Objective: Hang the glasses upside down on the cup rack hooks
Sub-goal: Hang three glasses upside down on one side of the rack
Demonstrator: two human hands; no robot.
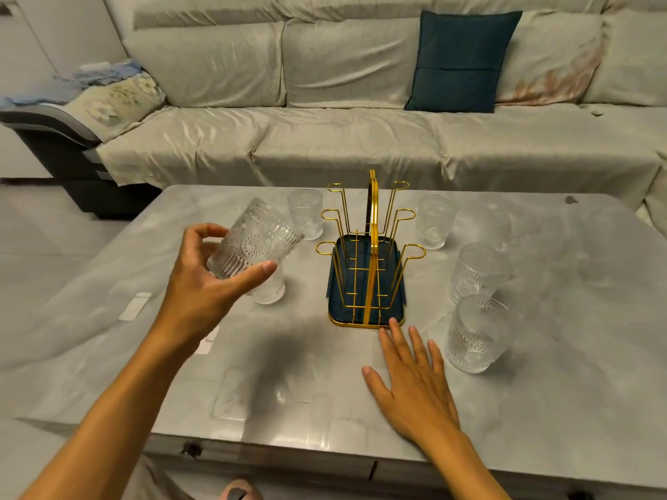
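Note:
A gold wire cup rack (368, 247) with a dark blue tray base stands mid-table, all its hooks bare. My left hand (205, 283) holds a clear embossed glass (252, 240) tilted in the air, left of the rack. Under it another glass (269, 290) stands on the table, partly hidden. A third glass (306, 213) stands behind, left of the rack. Right of the rack stand three more glasses: far (433, 221), middle (478, 270) and near (474, 333). My right hand (411, 377) lies flat on the table, fingertips touching the rack's front edge.
The grey marble-look table (559, 391) ends close to me. A beige covered sofa (361, 131) with a dark teal cushion (460, 61) runs behind it. White stickers (135, 306) lie on the table's left side.

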